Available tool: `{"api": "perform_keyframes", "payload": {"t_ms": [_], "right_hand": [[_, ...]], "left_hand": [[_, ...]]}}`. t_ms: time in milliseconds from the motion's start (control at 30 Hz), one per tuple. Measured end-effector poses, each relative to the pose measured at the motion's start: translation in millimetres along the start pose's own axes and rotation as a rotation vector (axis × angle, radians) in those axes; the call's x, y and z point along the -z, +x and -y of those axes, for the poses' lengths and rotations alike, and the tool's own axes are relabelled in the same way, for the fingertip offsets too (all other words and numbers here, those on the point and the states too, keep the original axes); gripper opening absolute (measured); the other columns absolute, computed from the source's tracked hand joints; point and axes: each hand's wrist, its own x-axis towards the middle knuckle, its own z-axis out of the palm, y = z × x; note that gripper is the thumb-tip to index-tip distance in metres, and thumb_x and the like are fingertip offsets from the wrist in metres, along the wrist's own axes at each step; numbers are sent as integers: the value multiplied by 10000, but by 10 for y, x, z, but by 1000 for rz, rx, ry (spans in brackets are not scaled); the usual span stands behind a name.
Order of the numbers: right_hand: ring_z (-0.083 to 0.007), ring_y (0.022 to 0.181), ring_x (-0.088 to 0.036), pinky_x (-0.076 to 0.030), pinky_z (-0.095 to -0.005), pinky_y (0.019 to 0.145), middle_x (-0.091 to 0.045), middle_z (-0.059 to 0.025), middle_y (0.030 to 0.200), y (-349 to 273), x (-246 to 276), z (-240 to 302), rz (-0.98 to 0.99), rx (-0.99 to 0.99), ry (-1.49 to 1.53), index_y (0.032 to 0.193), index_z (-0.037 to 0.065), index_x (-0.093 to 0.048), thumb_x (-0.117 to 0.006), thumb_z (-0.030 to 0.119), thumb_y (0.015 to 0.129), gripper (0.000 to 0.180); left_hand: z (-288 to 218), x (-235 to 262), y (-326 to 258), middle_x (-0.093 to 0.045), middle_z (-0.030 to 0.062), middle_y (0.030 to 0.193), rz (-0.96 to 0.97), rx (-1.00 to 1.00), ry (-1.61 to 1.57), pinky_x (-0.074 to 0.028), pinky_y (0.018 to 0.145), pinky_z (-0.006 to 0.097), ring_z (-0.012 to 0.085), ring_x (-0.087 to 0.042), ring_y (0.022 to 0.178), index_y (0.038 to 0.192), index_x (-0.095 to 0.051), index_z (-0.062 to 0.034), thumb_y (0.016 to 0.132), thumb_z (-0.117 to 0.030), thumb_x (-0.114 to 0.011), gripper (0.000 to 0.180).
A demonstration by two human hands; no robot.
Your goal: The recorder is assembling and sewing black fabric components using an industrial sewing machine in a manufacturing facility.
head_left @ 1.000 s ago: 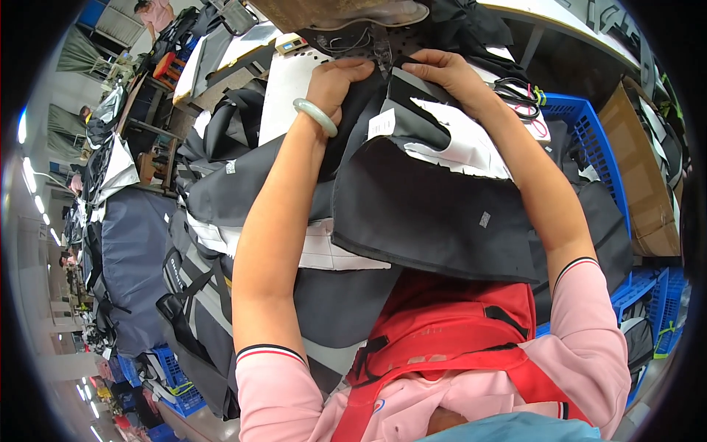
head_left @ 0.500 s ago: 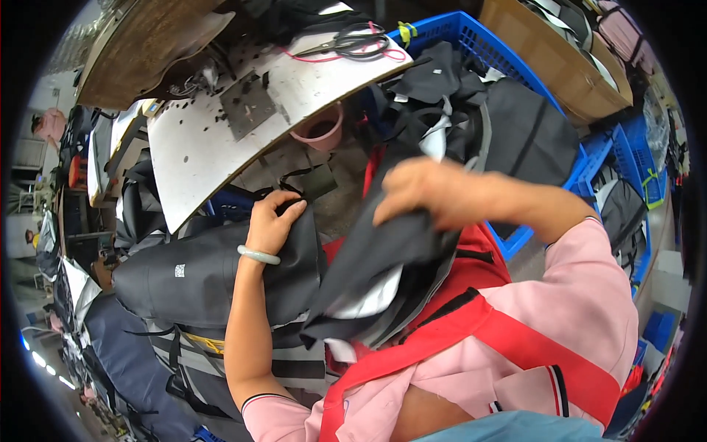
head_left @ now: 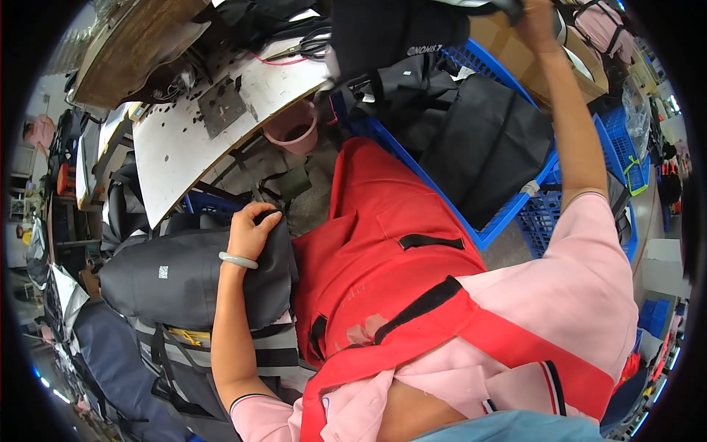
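Note:
My left hand [head_left: 250, 231], with a pale bangle on its wrist, pinches the edge of a black sheet-like bag panel [head_left: 195, 274] that bears a small white square code label. That panel lies on a stack of grey and black bag pieces to my left. Far off at the top right, my outstretched right hand [head_left: 536, 28] grips a black fabric piece [head_left: 398, 37] with white print on it. The piece hangs over the far corner of a blue crate [head_left: 482, 237], and its upper part runs out of the picture.
The crate holds several black fabric pieces [head_left: 486, 140]. A white table [head_left: 169, 158] with scissors [head_left: 298, 48] and dark scraps stands at the far left. Under its edge is a pink bucket [head_left: 292, 131]. A cardboard box [head_left: 501, 46] and more blue crates stand at the right.
My right hand has swung up and away to the far right with the black fabric piece, uncovering the red apron on my lap. My left hand still pinches the panel.

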Motion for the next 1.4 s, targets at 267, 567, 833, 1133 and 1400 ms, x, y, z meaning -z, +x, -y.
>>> {"api": "perform_keyframes", "payload": {"t_ms": [267,567,833,1133,1400], "right_hand": [[-418,1061,-580,-487,-443,931,-510,-221,1188,-2739,-301,-1032,1047,-1112,-1084,1375,218,-498,-716,90,694,726],[-212,885,-651,-511,-334,811,-690,-125,986,-2343,-2207,-146,882,-828,-77,1151,21,-649,-568,117,902,279],[-110,913,-579,-487,-270,825,-647,-33,1024,-1654,-3716,850,1060,-1189,737,1245,2,-589,-612,318,949,433],[-385,843,-637,-523,-429,742,-610,-222,876,-1664,-4142,1809,1562,-206,168,882,-30,-569,-559,89,844,126],[-308,823,-647,-532,-387,657,-608,-107,928,-1356,-3615,1373,1387,-27,57,1012,51,-616,-563,91,823,201]], "left_hand": [[-74,-83,-71,-669,161,874,-14,-59,66,-483,754,355,311,-647,832,906,-681,31,782,-132,-724,209],[-252,21,-326,-608,84,772,-118,-366,376,-406,739,408,301,-581,778,821,-673,-68,791,-208,-715,149],[-449,-284,-662,-566,51,806,-126,-702,427,-433,744,361,241,-555,792,831,-640,-106,732,-140,-711,126],[-737,1017,-576,-652,90,789,-251,-466,451,-517,741,397,292,-632,854,798,-699,-105,850,-247,-580,192],[-621,2401,-1073,-687,184,774,-132,362,1115,-497,796,431,358,-656,813,734,-719,2,941,-561,-437,663]]}}
